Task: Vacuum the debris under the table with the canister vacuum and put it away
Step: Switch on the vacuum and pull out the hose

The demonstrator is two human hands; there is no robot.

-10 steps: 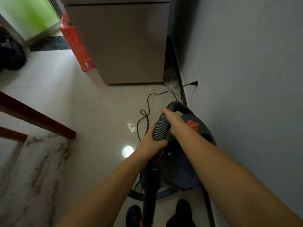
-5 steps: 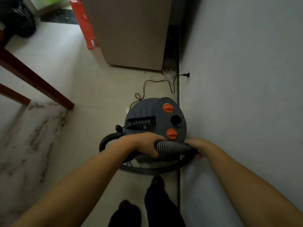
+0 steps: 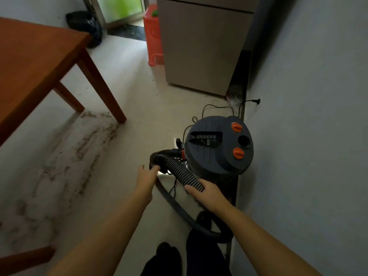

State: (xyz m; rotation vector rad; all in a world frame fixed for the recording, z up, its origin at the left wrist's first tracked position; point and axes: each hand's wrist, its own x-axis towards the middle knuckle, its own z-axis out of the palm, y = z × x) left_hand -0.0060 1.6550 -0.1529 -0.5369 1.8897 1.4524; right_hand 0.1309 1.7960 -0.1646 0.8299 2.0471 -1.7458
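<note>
The right hand (image 3: 207, 193) curls around the ribbed hose (image 3: 182, 173). The left hand (image 3: 147, 178) grips the hose's black loop near its bend. Beyond them the canister vacuum (image 3: 218, 145) stands against the wall, with debris (image 3: 65, 156) strewn under the wooden table (image 3: 37, 62).

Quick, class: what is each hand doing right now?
Left hand: grips the smooth tube.
Right hand: grips the ribbed hose.
</note>
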